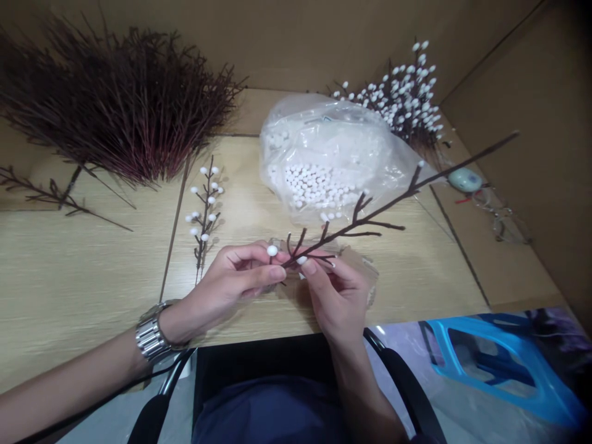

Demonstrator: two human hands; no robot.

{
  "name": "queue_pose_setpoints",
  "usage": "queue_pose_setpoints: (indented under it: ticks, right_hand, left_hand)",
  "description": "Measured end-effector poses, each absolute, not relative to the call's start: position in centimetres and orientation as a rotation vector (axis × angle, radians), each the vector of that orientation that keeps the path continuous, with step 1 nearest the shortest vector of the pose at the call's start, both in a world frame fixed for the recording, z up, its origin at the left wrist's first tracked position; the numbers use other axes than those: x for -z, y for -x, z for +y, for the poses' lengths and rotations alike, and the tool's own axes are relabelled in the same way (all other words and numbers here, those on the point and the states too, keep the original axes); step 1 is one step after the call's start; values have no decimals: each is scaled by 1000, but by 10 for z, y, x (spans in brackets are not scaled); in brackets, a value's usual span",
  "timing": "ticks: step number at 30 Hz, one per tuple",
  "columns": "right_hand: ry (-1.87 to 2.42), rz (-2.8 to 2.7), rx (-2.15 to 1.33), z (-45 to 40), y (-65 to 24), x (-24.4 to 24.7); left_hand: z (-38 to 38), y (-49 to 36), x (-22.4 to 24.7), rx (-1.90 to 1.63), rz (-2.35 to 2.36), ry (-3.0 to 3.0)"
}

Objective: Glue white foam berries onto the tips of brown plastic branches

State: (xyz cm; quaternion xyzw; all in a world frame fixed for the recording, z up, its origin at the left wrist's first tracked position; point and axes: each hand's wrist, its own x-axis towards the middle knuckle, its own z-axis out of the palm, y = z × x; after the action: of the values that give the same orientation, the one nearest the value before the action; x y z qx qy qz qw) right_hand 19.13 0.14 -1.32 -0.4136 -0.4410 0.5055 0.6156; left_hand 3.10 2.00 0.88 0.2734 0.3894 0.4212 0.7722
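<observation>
Between both hands, over the table, is a dark brown artificial branch (361, 223) slanting up to the right. My left hand (240, 271), with a steel watch on its wrist, pinches the branch near its lower left end. A white berry (272, 251) stands on a twig just above those fingers. My right hand (337, 290) is closed with thumb and fingers around a second white berry (302, 260) against the branch. Beyond the hands lies a clear plastic bag (333, 154) of white berries, with a few loose berries (330, 216) at its near edge.
A large heap of bare brown branches (139, 111) fills the back left. One berried branch (204, 209) lies left of the bag; a pile of berried branches (407, 98) is at the back right. A pale green egg-shaped object (465, 179) sits right. Below is a blue plastic stool-like item (485, 357).
</observation>
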Motion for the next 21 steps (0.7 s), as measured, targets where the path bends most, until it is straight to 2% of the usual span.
queue_pose_setpoints:
  ticks: [11,21]
  right_hand:
    - [1068,-1082,-1126,0,-193,15]
    - [1008,-1074,-1125,2,-192,14]
  left_hand:
    - [21,-33,-12,-920,878,-623]
    - [21,-34,-11,-921,842,-632]
